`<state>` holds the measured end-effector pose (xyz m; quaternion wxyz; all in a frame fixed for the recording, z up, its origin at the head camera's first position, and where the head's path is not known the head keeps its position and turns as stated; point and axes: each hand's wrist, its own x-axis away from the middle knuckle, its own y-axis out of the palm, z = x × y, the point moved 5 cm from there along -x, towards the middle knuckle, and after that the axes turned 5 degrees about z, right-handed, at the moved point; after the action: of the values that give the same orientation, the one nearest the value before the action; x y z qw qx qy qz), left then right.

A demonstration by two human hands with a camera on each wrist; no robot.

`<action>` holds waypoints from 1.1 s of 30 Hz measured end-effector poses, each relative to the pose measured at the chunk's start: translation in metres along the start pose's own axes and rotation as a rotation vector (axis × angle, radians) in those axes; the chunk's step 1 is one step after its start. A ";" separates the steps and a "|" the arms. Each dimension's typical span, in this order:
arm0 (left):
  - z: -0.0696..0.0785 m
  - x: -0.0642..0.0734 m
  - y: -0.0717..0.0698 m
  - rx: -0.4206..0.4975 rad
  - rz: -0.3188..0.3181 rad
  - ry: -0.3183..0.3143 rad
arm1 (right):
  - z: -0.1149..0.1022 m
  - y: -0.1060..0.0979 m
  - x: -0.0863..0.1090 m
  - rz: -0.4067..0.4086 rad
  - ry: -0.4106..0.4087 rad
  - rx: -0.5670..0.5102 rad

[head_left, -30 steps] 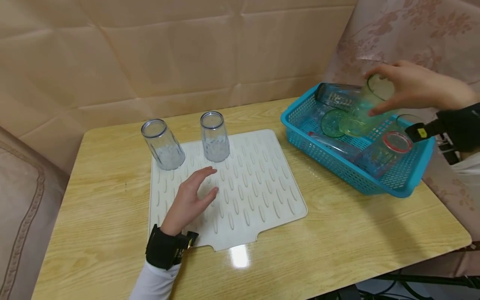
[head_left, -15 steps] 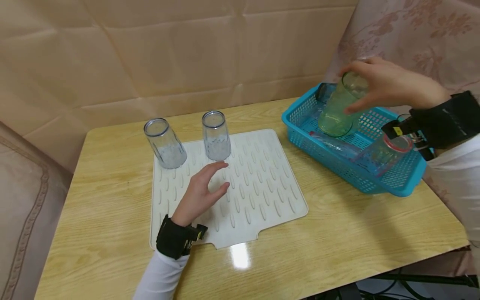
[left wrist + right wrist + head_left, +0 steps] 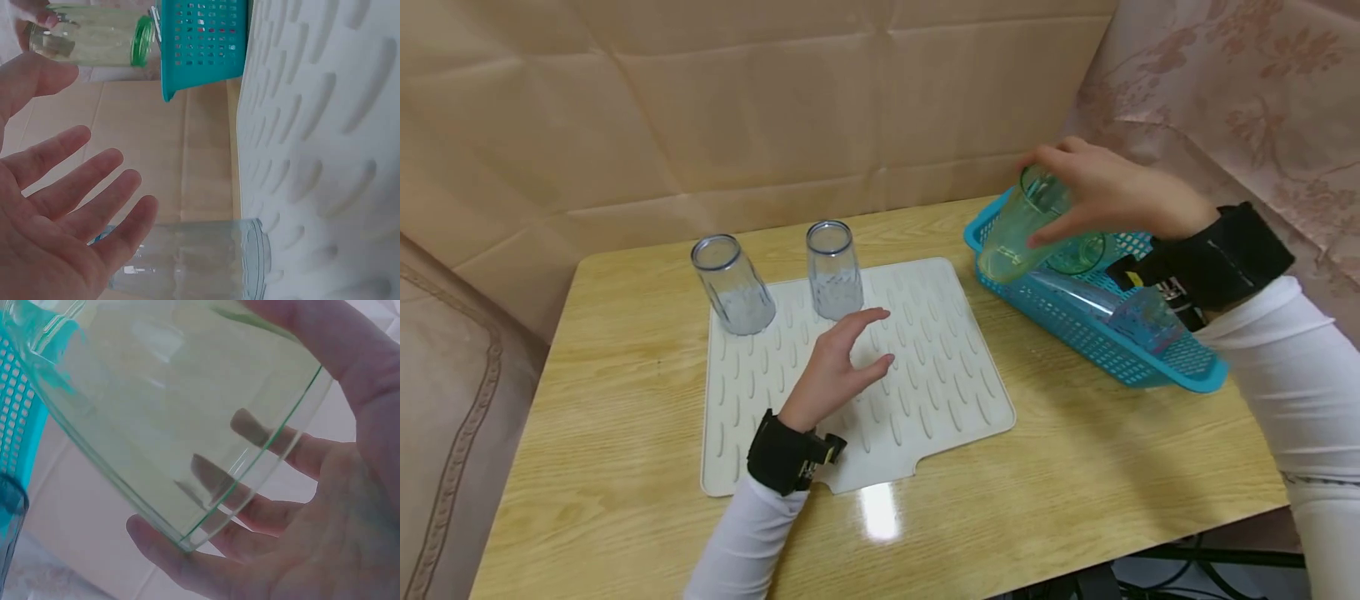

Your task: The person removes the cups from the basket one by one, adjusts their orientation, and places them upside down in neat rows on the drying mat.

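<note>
My right hand (image 3: 1112,187) grips a green-tinted drinking glass (image 3: 1018,229) near its upper end, holding it tilted over the left rim of the blue basket (image 3: 1067,321). In the right wrist view, fingers and thumb curl round the green glass (image 3: 169,419). My left hand (image 3: 835,367) hovers over the white ribbed mat (image 3: 940,350), fingers apart and holding nothing. Behind it two clear glasses stand upside-down or upright, I cannot tell which: one glass (image 3: 835,271) on the mat, another glass (image 3: 733,287) at its back left corner.
More glassware lies in the basket, including a green glass (image 3: 1078,252) and a clear glass (image 3: 1146,321) on its side. The wooden table (image 3: 625,400) carries everything. A beige cloth (image 3: 760,100) hangs behind it.
My right hand has carried the green glass leftward, from above the basket's middle to its left rim. My left hand has shifted right and slightly up over the mat.
</note>
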<state>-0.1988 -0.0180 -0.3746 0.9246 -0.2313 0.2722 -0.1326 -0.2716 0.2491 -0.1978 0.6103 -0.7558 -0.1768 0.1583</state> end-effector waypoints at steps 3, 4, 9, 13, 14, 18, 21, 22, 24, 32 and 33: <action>0.002 -0.005 0.003 0.001 0.000 0.015 | -0.006 0.004 -0.001 0.011 -0.026 -0.013; 0.001 -0.007 0.004 0.007 0.001 0.014 | -0.009 0.005 -0.001 0.014 -0.034 -0.017; -0.006 -0.016 0.007 0.054 -0.001 -0.039 | -0.020 0.010 -0.004 0.003 -0.055 -0.027; -0.012 -0.024 0.010 0.088 -0.017 -0.079 | -0.031 0.016 -0.005 -0.016 -0.053 -0.044; -0.013 -0.026 0.011 0.095 -0.020 -0.087 | -0.033 0.018 -0.005 -0.019 -0.054 -0.052; -0.015 -0.033 0.013 0.127 -0.023 -0.099 | -0.042 0.022 -0.004 -0.042 -0.060 -0.051; -0.015 -0.037 0.015 0.144 -0.028 -0.110 | -0.046 0.023 -0.004 -0.048 -0.062 -0.037; -0.015 -0.037 0.016 0.147 -0.028 -0.113 | -0.048 0.023 -0.004 -0.047 -0.064 -0.035; -0.015 -0.039 0.018 0.155 -0.026 -0.113 | -0.051 0.023 -0.003 -0.043 -0.076 -0.040; -0.012 -0.048 0.027 0.172 -0.033 -0.111 | -0.066 0.028 -0.003 -0.024 -0.138 -0.066; -0.011 -0.048 0.028 0.175 -0.034 -0.111 | -0.068 0.029 -0.003 -0.025 -0.143 -0.068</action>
<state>-0.2414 0.0195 -0.3754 0.9525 -0.1611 0.2042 -0.1586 -0.2407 0.1830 -0.2119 0.5719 -0.7606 -0.2349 0.1982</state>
